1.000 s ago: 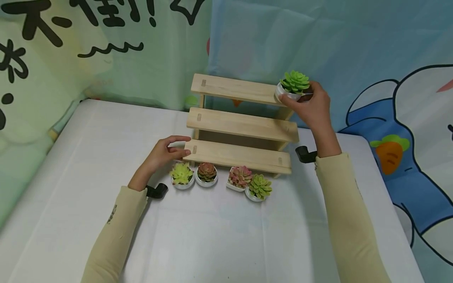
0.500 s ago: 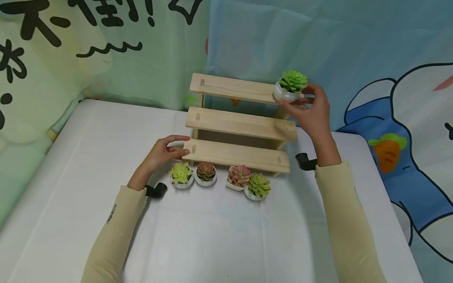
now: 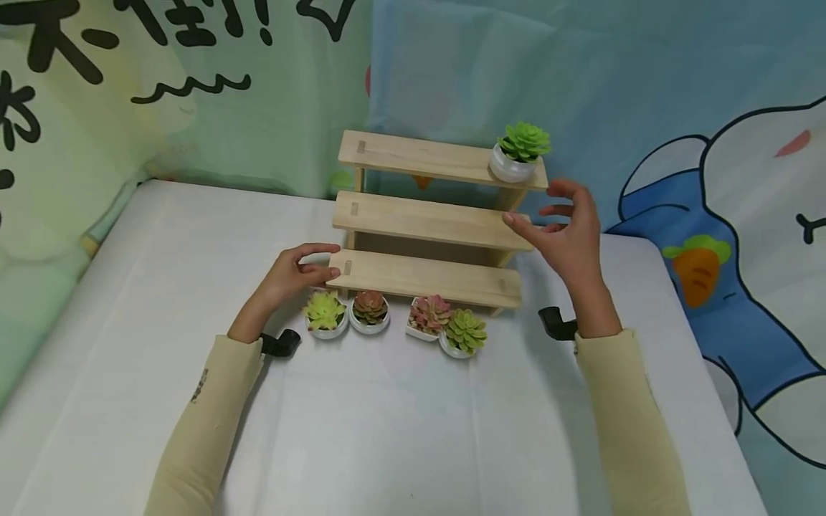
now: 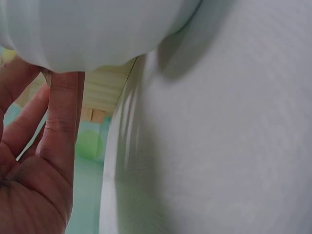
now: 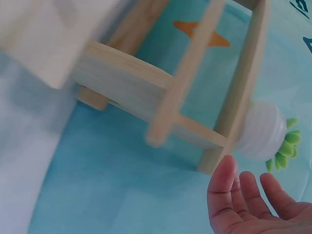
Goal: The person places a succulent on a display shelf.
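A three-tier wooden plant stand [image 3: 429,222] stands at the back of the table. My left hand [image 3: 287,276] holds the left end of its bottom tier between thumb and fingers. On the right end of the top tier sits a bright green succulent in a round white pot [image 3: 513,166]. Just below and to the right of that pot is my right hand [image 3: 571,233], apart from it, fingers spread and holding nothing. In the right wrist view, the fingertips [image 5: 225,168] show near the stand's top corner, with the white pot [image 5: 263,130] beyond.
Along the stand's front, on the white tabletop [image 3: 387,430], are a yellow-green succulent [image 3: 325,312], a reddish-brown one [image 3: 370,309], a pink one in a square pot [image 3: 429,317] and a green one [image 3: 464,333]. A printed cloth backdrop [image 3: 452,64] hangs close behind.
My right hand has let go of the bright green succulent's pot and drawn down and right from it. The pot stays on the top tier. My left hand keeps its place on the stand.
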Available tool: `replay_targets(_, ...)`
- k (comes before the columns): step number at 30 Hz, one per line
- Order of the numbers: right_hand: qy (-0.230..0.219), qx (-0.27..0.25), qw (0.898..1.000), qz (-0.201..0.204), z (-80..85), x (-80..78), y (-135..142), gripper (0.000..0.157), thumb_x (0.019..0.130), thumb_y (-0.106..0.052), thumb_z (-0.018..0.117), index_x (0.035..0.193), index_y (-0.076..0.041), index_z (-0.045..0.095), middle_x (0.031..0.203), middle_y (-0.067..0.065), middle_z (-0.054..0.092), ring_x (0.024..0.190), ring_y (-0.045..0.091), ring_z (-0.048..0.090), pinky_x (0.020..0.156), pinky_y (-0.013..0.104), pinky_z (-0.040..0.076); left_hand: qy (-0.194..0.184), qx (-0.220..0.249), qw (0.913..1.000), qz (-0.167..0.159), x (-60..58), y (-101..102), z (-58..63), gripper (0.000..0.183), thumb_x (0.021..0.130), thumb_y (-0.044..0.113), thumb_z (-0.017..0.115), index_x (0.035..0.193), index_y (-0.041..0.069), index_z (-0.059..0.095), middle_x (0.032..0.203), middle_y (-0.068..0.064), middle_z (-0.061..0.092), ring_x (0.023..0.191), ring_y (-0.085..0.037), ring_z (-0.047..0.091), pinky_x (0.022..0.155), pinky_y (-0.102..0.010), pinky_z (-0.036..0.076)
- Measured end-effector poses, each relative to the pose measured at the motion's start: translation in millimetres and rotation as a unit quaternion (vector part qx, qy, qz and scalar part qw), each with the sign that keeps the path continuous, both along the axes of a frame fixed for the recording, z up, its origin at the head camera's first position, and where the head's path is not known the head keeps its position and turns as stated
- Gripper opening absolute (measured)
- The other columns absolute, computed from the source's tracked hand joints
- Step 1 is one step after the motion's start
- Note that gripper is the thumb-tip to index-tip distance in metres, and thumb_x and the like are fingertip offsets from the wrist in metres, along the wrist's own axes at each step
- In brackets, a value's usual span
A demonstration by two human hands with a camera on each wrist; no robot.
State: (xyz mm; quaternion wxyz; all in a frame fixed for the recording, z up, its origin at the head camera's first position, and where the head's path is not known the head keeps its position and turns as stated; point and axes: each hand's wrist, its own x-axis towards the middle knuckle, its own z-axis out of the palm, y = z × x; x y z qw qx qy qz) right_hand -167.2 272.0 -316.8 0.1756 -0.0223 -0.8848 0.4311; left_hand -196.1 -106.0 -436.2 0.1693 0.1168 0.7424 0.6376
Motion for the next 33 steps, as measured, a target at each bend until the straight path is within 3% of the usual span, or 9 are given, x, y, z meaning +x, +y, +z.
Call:
replay_targets(5,-0.007,-0.009,1.0,0.003,-14.2,10.7,0,0.072,0.081,-0.021,0.08,0.139,-0.002,0.044,0.135,0.009,0.05,0.102,0.015,0.053,0.079,0.02,0.044,-0.003,-0.001,1.0,0.002,0.5,-2,-0.6,0.045,0.093,0.004,0.066,0.136,-0.001,0.054,0.114,-0.032,0.064,0.081,-0.005,0.07,0.075,-0.028,0.059)
replay_targets(11,-0.01,-0.007,1.0,0.025,-27.2,21.6,0,0.072,0.08,-0.017,0.08,0.139,0.002,0.042,0.137,0.016,0.047,0.101,0.021,0.053,0.078,0.022,0.043,0.0,0.002,1.0,0.002,0.6,-4,-0.6,0.046,0.093,0.004,0.066,0.137,-0.002,0.053,0.117,-0.032,0.063,0.079,-0.004,0.069,0.074,-0.028,0.059)
replay_targets(23,-0.043,-0.007,0.998,0.046,-42.6,47.3,-2,0.072,0.079,-0.017,0.081,0.139,-0.001,0.043,0.136,0.014,0.047,0.105,0.025,0.053,0.082,0.032,0.044,0.003,-0.002,1.0,-0.001,2.4,-1,-0.4,0.045,0.094,0.003,0.065,0.137,-0.002,0.052,0.116,-0.032,0.063,0.08,-0.003,0.069,0.074,-0.027,0.059)
replay_targets(33,-0.07,-0.022,0.995,0.068,-54.4,63.8,-5,0.07,0.08,-0.012,0.079,0.138,0.001,0.042,0.137,0.018,0.045,0.106,0.025,0.052,0.082,0.029,0.045,0.003,-0.005,1.0,0.001,2.1,1,3.4,0.045,0.094,0.005,0.065,0.137,-0.001,0.053,0.117,-0.031,0.063,0.077,-0.004,0.069,0.074,-0.025,0.058)
